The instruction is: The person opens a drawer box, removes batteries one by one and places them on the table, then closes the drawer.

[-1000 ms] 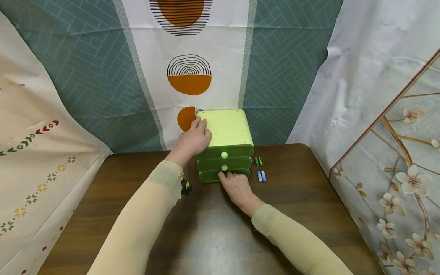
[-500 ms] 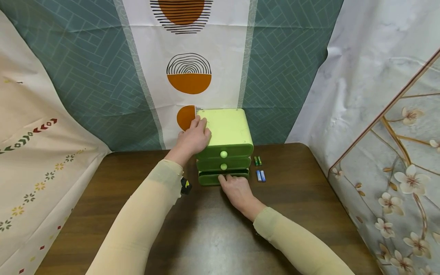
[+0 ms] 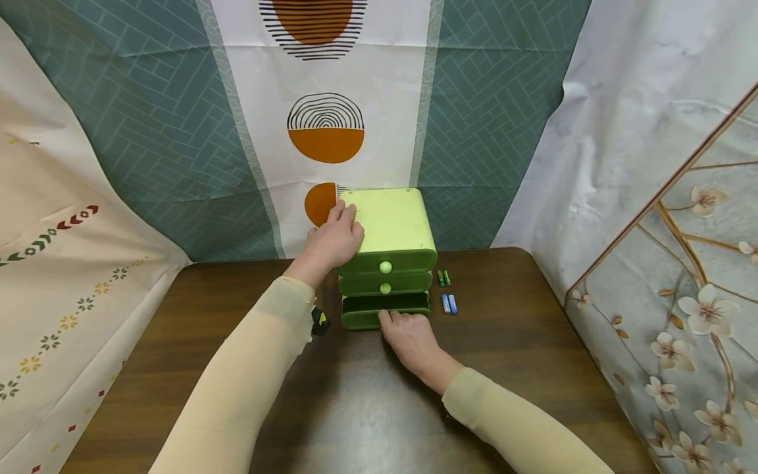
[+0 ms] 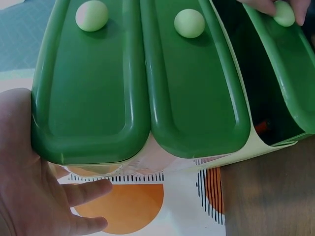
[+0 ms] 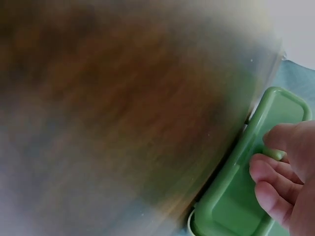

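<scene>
A small light-green cabinet (image 3: 393,220) with three dark green drawers stands against the back cloth. My left hand (image 3: 334,240) rests on its upper left edge, and in the left wrist view its fingers (image 4: 88,191) stretch along the cabinet's side. My right hand (image 3: 411,337) pinches the round knob (image 4: 284,14) of the bottom drawer (image 3: 358,321), which stands pulled partly out. Inside this drawer a small orange-red thing (image 4: 262,126) shows at one end. The top drawer (image 4: 93,88) and middle drawer (image 4: 197,93) are closed, each with a pale green knob.
Right of the cabinet on the brown wooden table (image 3: 503,395) lie two green batteries (image 3: 444,278). Two blue-and-white batteries (image 3: 450,304) lie nearer the front. Patterned cloths hang behind and on both sides, including a flowered one (image 3: 669,355) at the right.
The bottom drawer has slid out from nearly closed, and my right hand has moved toward the front with it. My left hand stays on the cabinet.
</scene>
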Motion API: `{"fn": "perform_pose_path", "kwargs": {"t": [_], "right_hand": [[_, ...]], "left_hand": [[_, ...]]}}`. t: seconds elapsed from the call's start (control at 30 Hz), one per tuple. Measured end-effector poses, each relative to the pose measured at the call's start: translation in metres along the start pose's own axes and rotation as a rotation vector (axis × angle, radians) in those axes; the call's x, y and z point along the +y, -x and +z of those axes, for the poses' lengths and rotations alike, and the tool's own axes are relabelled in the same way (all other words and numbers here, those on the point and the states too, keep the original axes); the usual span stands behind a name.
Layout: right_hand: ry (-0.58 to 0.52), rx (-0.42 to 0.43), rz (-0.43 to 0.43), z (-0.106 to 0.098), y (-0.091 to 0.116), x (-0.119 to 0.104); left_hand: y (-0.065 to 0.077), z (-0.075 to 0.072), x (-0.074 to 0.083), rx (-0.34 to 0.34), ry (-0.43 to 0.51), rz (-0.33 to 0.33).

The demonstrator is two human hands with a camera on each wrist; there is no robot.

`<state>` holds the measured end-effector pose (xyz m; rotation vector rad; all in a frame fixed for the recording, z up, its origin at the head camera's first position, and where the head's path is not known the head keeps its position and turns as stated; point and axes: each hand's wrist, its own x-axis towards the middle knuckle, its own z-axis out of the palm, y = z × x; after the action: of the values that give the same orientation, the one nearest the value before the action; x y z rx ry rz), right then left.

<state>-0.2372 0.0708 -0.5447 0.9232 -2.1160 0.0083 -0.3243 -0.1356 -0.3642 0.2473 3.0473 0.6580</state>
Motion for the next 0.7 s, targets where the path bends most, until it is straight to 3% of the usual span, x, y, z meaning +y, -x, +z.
{"fn": "perform_pose_path", "kwargs": {"t": [0.7], "right_hand": [[-0.038, 0.067, -0.015, -0.022, 0.005, -0.01]], "left_hand": [[0.001, 0.002, -0.001, 0.019, -0.007, 0.005]]}}
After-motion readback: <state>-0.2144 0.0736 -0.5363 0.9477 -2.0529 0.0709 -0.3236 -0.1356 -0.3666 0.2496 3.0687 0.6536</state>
